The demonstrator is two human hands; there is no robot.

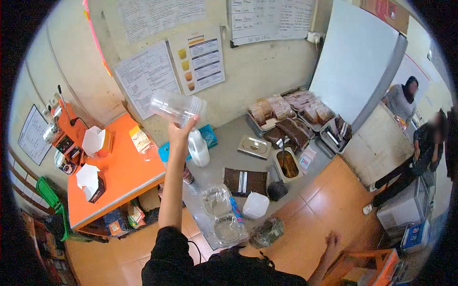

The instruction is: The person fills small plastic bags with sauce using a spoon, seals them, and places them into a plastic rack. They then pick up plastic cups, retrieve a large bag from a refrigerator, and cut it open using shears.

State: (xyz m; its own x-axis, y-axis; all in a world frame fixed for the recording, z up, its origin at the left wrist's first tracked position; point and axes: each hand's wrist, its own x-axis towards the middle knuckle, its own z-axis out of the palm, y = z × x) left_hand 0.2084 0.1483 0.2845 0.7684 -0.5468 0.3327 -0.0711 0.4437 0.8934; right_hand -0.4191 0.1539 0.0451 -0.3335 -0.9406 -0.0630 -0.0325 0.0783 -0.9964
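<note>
My left hand [183,127] is raised, its fingers closed round a stack of clear plastic cups [177,106] tilted on its side in front of the wall. Just below it a white bottle [198,151] stands by a blue tray [210,135] on the grey table. Low at the right, my right hand [332,239] hangs over the floor, fingers apart and nothing seen in them. On the table nearest me are clear plastic clamshell containers [217,200], a white tub [256,205], a bag of dark brown contents [235,182] and a crumpled clear bag [267,232].
A metal pan of brown sauce [289,164] holds a ladle, beside a lidded pan [255,146]. Trays of packed bags [315,110] line the wall. An orange table [119,174] with open boxes stands left. Two people [427,143] are at the right; an orange stool [367,260] is near.
</note>
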